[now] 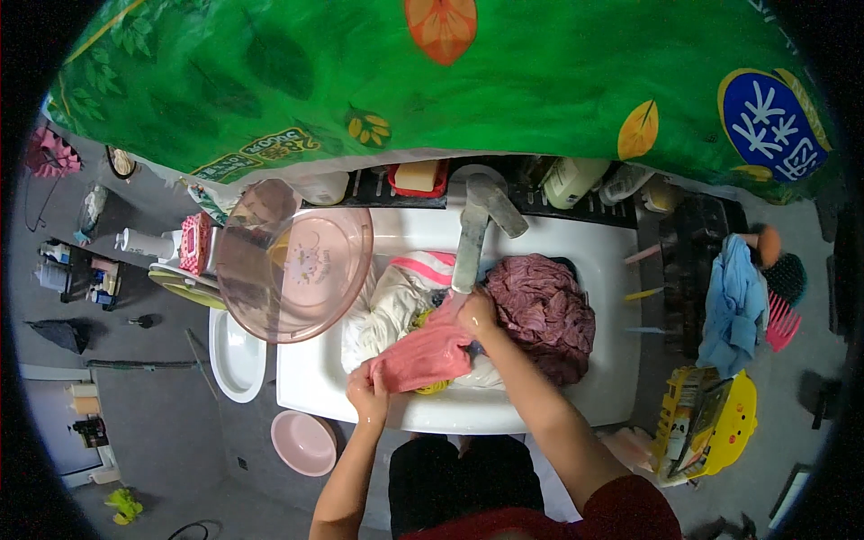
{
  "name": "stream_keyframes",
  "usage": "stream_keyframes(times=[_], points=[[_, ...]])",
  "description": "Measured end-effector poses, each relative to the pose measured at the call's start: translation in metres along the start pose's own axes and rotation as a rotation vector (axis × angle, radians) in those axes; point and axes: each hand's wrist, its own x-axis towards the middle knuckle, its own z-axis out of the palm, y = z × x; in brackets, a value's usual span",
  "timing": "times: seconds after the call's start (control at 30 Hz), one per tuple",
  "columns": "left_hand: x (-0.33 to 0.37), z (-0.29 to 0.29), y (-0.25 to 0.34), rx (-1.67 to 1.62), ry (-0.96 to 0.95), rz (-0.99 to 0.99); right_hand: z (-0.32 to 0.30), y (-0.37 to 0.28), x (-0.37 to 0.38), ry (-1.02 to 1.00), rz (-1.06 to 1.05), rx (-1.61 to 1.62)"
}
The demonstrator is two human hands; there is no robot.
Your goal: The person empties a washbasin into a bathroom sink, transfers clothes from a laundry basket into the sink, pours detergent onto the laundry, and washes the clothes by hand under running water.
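Note:
A wet pink cloth (421, 353) is stretched between my two hands over the white sink (315, 396). My left hand (367, 394) is closed on its lower left end, near the sink's front edge. Closed on the upper right end, my right hand (477, 313) sits just below the spout of the grey faucet (471, 243). White clothing (382, 310) with a pink stripe lies behind and to the left of the cloth, with some yellow fabric (434, 387) under it. A crumpled mauve garment (544, 315) fills the sink's right side, next to my right forearm.
A clear pink basin (346, 310) rests tilted over the sink's left rim. Soap in a red dish (418, 177) and several bottles (573, 180) line the back ledge, below a large green plastic sheet (360, 81). A yellow basket (733, 423) stands right; a pink tub (304, 443) is lower left.

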Motion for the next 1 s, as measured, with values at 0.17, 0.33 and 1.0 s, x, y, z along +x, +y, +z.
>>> stream_keyframes(times=[0.17, 0.33, 1.0], points=[[0.024, 0.011, -0.004, -0.327, -0.006, -0.078, 0.002, -0.015, -0.004, -0.519, 0.093, -0.285], [0.044, 0.049, -0.005, -0.399, -0.280, -0.103, -0.009, -0.034, -0.006, -0.763, 0.098, -0.327], [0.047, 0.068, -0.018, -0.278, -0.322, -0.061, -0.016, -0.017, -0.036, -0.719, -0.126, -0.254]])
